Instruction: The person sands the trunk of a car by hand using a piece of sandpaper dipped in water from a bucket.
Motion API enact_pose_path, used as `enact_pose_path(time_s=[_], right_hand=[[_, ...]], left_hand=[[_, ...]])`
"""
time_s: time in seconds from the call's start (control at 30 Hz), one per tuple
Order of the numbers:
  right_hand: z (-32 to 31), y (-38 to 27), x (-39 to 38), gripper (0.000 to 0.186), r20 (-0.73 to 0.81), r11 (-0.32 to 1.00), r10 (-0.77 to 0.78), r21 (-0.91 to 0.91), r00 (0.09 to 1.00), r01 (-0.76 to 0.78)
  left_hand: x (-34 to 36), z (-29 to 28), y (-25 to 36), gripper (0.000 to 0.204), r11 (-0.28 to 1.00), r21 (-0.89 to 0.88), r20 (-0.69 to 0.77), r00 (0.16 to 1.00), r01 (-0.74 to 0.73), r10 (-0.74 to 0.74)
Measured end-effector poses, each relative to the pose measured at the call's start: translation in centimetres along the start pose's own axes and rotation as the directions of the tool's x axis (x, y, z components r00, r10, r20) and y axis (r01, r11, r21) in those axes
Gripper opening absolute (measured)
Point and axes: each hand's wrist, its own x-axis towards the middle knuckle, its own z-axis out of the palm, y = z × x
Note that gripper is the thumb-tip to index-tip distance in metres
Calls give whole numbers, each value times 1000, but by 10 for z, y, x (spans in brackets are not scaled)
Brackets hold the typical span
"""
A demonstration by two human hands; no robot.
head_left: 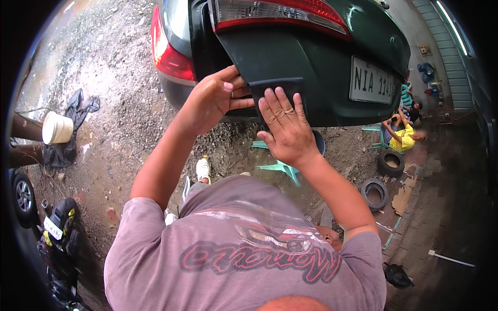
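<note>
A dark green car trunk lid (327, 62) is raised in front of me, with a red and clear tail light (280, 14) across its top and a pale licence plate (358, 93) toward its right. My right hand (288, 132) lies flat, fingers extended, over a dark thin sheet (285, 84) against the lid's lower left corner. The sheet looks like sandpaper; my palm hides much of it. At the lid's left edge my left hand (210, 103) has its fingers curled round behind the panel, thumb on the outside. The other tail light (168, 54) sits on the car body further left.
Wet gravel surrounds the car. Green plastic chair parts (282, 168) show below the lid. To the right lie tyres (374, 194) and a seated person in yellow (404, 137). A white bucket (57, 128) and a motorcycle (58, 233) are at left.
</note>
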Motion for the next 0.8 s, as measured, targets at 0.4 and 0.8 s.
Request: enact_pose_path(time_s=[0.4,0.8], right_hand=[[-47,51,52,49,-342,991,124,89,931,-100],[-77,38,43,22,-231,860,241,502,943,-96]], left_hand=[[-1,11,0,69,969,233,-222,975,82,-29],[3,31,-8,58,763,632,-97,961,-140,257]])
